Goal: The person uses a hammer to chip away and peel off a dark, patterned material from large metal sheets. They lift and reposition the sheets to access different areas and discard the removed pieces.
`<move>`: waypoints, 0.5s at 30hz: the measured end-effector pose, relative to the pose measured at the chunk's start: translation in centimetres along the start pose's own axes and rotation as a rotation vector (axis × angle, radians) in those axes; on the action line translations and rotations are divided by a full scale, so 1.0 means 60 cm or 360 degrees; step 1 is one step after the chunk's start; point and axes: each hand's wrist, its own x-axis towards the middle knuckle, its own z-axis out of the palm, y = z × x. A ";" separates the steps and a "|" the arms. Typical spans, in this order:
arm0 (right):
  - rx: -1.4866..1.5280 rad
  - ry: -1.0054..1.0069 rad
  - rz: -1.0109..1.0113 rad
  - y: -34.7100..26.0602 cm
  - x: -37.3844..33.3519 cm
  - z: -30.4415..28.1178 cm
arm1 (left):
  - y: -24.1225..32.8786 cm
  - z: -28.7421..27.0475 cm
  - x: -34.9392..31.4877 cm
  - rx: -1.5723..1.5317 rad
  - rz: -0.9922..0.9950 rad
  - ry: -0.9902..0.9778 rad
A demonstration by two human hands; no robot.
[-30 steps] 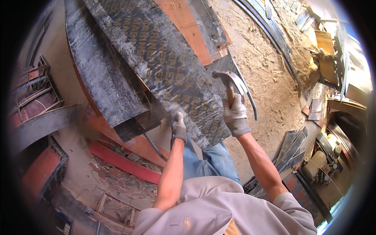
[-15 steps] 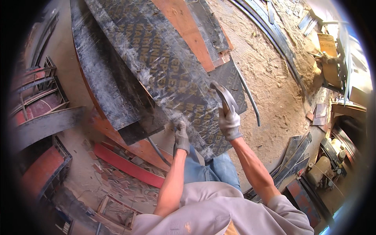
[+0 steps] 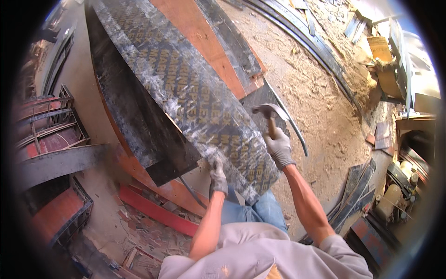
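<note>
A long, dark printed plywood panel (image 3: 195,100) with pale scuffs slants from the far left down toward my thighs. At its left edge, low down, my gloved left hand (image 3: 218,176) is closed on the board with the thumb along the edge. My gloved right hand (image 3: 279,148) wraps around the handle of a claw hammer (image 3: 268,111). The hammer's metal head is raised beside the panel's right edge. Under and left of that panel lies a dark sheet (image 3: 172,156). The fingers of my left hand beneath the board are hidden.
An orange-brown board (image 3: 204,37) lies beyond the panel. A thin grey bar (image 3: 292,123) stands out at right. Sandy ground (image 3: 320,121) with long dark strips (image 3: 325,56) spreads farther right. Curved framed pieces (image 3: 60,209) and a red strip (image 3: 153,209) lie at left; machinery (image 3: 392,195) stands right.
The hammer has turned in my right hand, and its head now shows side-on. My left hand stays on the panel's edge. The whole view has shifted slightly.
</note>
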 end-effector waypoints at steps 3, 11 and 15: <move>0.0572 -0.0059 0.0331 -0.007 0.028 -0.026 | -0.002 0.007 -0.022 -0.0136 -0.0037 -0.0054; 0.0741 -0.0452 0.0258 0.028 0.136 -0.057 | -0.026 0.042 -0.067 -0.0010 -0.0029 -0.0175; 0.0506 -0.0316 0.0285 0.107 0.091 -0.101 | -0.063 0.054 -0.122 -0.0324 -0.0300 -0.0242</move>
